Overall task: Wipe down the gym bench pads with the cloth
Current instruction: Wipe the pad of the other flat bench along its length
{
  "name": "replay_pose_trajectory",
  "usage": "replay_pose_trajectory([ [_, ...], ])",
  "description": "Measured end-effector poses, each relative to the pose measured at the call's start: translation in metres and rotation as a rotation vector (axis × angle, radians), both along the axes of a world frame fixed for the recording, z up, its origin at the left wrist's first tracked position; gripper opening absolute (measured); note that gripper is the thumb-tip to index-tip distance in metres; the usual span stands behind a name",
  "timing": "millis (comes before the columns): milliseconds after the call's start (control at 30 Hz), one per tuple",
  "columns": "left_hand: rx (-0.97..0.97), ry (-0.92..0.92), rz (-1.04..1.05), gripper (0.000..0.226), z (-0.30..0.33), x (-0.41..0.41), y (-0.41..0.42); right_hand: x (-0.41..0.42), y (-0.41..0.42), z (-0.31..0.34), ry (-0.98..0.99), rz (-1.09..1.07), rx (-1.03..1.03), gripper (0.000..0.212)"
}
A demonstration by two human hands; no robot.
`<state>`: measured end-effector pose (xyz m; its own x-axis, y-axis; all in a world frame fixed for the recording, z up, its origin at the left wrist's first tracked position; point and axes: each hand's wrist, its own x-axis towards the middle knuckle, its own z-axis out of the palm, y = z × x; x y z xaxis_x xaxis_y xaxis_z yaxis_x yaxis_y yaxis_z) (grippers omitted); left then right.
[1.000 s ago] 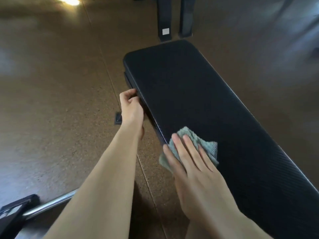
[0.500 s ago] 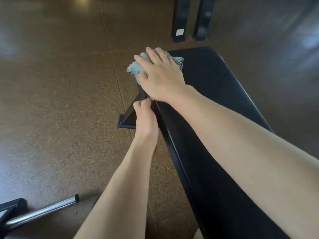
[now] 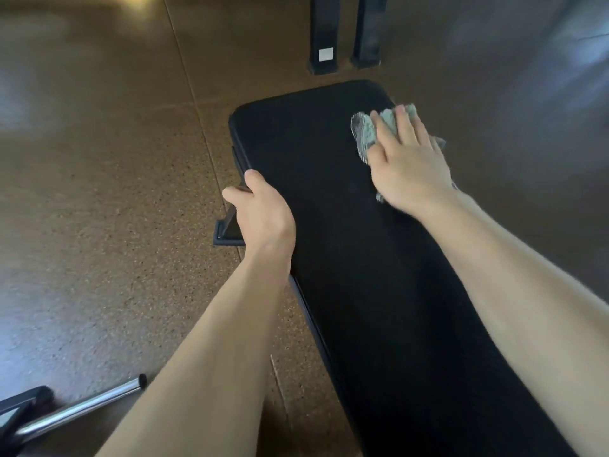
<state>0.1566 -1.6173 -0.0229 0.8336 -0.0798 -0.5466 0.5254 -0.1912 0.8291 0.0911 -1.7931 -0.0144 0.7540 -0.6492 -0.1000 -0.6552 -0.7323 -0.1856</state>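
Two bare forearms reach forward from the bottom of the view, over a long black bench pad [image 3: 346,258] that runs from the lower right up toward the middle of the picture. At the lower left corner, lying on the floor, is a shiny metal bar [image 3: 82,410] with a black tip, joined to a dark frame part that is cut off by the edge.

Nearer of the two, the left hand [image 3: 263,216] grips the left edge of the pad. Its thumb lies on the top surface and its fingers curl down over the side, closed on the edge. Just beyond and below this hand, a black bench foot [image 3: 227,232] stands on the floor.

Farther along, the right hand [image 3: 408,166] lies flat, palm down and fingers spread, pressing a grey-green cloth [image 3: 365,133] onto the pad near its far right corner. The hand does not clutch the cloth; it pins it under the palm and fingers. Crumpled cloth shows past the fingertips and to the left of the hand, and small bits peek out by the wrist and at the right edge of the pad.

Past the rounded far end of the pad, two black posts [image 3: 342,34] rise from a brown speckled floor [image 3: 99,192]. One post bears a small white square label near its base.
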Motion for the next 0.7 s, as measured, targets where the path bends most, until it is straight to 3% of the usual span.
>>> replay_pose_trajectory([
  [167, 0.027, -0.002, -0.005, 0.054, -0.001, -0.002, 0.000, -0.141, 0.119, 0.002, 0.030, 0.094, -0.026, 0.060],
  [267, 0.056, -0.004, 0.009, 0.055, -0.001, -0.003, -0.001, -0.175, 0.156, 0.003, 0.048, 0.119, -0.013, 0.060],
  [367, 0.059, -0.016, 0.020, 0.052, 0.002, -0.004, -0.002, -0.141, 0.122, 0.002, 0.033, 0.148, -0.035, 0.058],
  [533, 0.060, -0.032, -0.004, 0.047, -0.001, -0.001, 0.001, -0.017, 0.075, 0.002, 0.027, 0.108, -0.022, 0.057],
  [700, -0.024, 0.042, 0.002, 0.043, -0.002, 0.002, 0.006, -0.066, 0.152, -0.001, -0.051, 0.317, -0.033, 0.057],
])
